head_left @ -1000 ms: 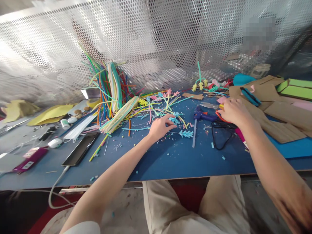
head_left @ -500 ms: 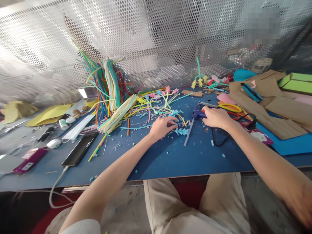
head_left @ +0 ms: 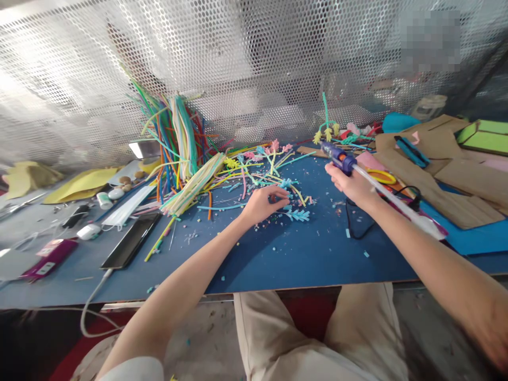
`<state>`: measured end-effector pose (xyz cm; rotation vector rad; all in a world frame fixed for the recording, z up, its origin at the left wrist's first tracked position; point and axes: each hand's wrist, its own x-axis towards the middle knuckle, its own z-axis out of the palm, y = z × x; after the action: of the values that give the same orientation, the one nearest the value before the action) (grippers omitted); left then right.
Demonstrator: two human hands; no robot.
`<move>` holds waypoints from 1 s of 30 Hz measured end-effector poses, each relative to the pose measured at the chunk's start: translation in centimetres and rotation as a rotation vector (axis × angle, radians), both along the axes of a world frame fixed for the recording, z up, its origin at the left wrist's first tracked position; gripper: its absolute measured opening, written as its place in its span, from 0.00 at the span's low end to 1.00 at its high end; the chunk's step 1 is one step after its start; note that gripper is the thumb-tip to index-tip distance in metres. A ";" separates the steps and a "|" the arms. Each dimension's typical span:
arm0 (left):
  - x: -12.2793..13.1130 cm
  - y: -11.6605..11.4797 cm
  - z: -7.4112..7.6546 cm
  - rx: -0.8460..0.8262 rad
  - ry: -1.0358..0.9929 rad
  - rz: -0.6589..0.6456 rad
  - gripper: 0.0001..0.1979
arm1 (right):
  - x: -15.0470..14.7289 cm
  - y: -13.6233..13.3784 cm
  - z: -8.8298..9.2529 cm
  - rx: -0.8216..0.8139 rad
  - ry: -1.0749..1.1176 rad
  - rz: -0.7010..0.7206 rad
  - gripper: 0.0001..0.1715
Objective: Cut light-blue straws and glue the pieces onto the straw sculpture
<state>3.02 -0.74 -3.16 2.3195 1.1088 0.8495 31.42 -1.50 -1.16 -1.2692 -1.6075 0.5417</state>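
My right hand point(head_left: 351, 185) is wrapped around a dark blue glue gun point(head_left: 339, 157), raised over the table with its nozzle pointing away. A long translucent glue stick point(head_left: 397, 201) sticks out of its back, above my forearm. My left hand point(head_left: 265, 205) rests low over the table, its fingers curled together at the stem end of a light blue pipe-cleaner sprig point(head_left: 297, 214); the exact grip is partly hidden. Another blue fuzzy piece point(head_left: 286, 183) lies just beyond those fingers. Pink pipe-cleaner flowers point(head_left: 273, 148) and loose stems are farther back.
Bundles of coloured pipe cleaners point(head_left: 178, 143) stand at the back left. A phone point(head_left: 130, 241) and power strip point(head_left: 50, 258) lie left. Yellow-handled scissors point(head_left: 383, 176), cardboard point(head_left: 456, 180) and a blue cutter point(head_left: 410, 152) are at right. A perforated metal screen point(head_left: 257, 69) closes the back.
My right hand has lifted the glue gun off the table and turned it, so the nozzle points away and the glue stick backward. My left hand has hardly moved.
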 end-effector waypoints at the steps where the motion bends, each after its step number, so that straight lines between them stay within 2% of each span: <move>1: -0.1 0.0 0.2 0.013 -0.011 0.023 0.11 | -0.3 -0.1 -0.1 -0.040 0.039 0.025 0.26; 4: -0.5 -0.1 1.1 0.136 0.060 0.033 0.11 | -1.0 -0.6 -0.3 -0.150 0.055 0.125 0.30; 6: -0.7 -0.3 1.7 0.249 0.159 -0.077 0.11 | -1.3 -1.0 -0.3 -0.136 -0.048 0.156 0.30; 9: -1.0 -0.4 2.2 0.323 0.278 -0.302 0.12 | -1.4 -1.5 -0.2 0.005 -0.271 0.073 0.28; 12: -1.0 -0.3 2.1 0.345 0.326 -0.389 0.14 | -1.2 -1.5 -0.3 0.069 -0.311 -0.003 0.27; 15: -0.9 -0.1 1.5 0.358 0.344 -0.402 0.14 | -1.0 -1.2 -0.4 0.094 -0.302 -0.036 0.28; 20: -0.6 0.1 0.9 0.289 0.292 -0.433 0.11 | -0.9 -0.9 -0.5 0.110 -0.357 0.008 0.26; 25: -0.7 -0.5 1.1 0.181 0.185 -0.365 0.12 | -1.0 -1.2 0.0 0.108 -0.345 -0.010 0.26; 30: -1.1 -0.8 1.2 0.221 0.079 -0.308 0.13 | -1.0 -1.5 0.4 0.089 -0.331 -0.039 0.27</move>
<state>1.88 -1.52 -2.01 2.6359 0.6864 0.8010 30.39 -3.02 -0.72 -1.3722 -1.8521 0.2397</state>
